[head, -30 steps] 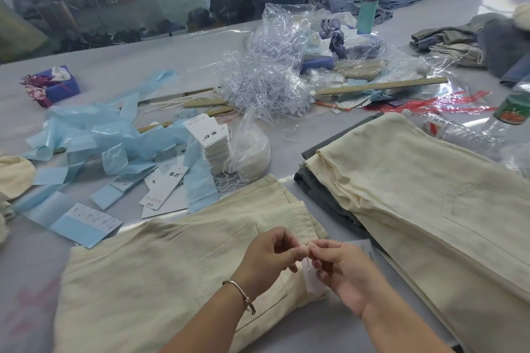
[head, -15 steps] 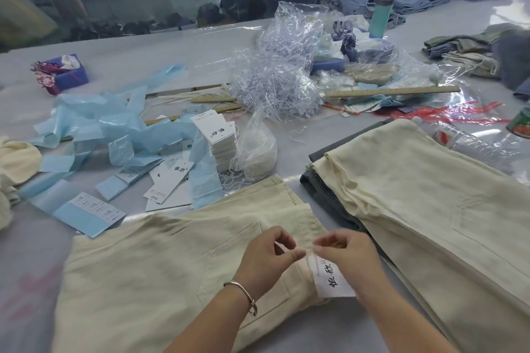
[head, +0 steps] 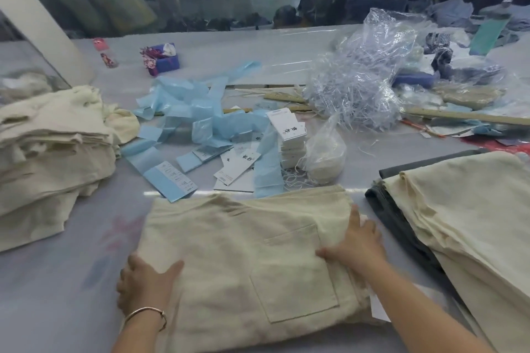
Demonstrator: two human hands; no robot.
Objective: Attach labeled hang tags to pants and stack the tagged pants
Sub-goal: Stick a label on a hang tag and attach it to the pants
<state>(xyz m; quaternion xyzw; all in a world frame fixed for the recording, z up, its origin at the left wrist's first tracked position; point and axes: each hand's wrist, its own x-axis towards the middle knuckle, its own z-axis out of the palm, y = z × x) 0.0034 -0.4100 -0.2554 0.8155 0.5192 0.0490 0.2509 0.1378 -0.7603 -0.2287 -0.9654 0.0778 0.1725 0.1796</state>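
Observation:
Folded cream pants (head: 243, 261) lie in front of me with a back pocket facing up. My left hand (head: 146, 281) grips their left edge, thumb on top and fingers underneath. Over at the waist end, my right hand (head: 357, 243) holds the right edge. A white hang tag (head: 378, 309) sticks out from under the pants beside my right forearm. A stack of cream pants (head: 51, 152) sits at the left. Another pile of cream pants (head: 459, 223) lies at the right on a dark grey pair (head: 401, 226).
Behind the pants are a stack of white hang tags (head: 286, 132), a clear bag of string (head: 325, 157), loose blue backing strips (head: 200, 117), a heap of clear plastic (head: 355, 83) and a wooden ruler (head: 464, 117). A purple tissue box (head: 163, 60) stands further back.
My hands have left the tag at the waist and spread apart to the two edges of the pants. The tag now hangs at the pants' right side. The view swung left.

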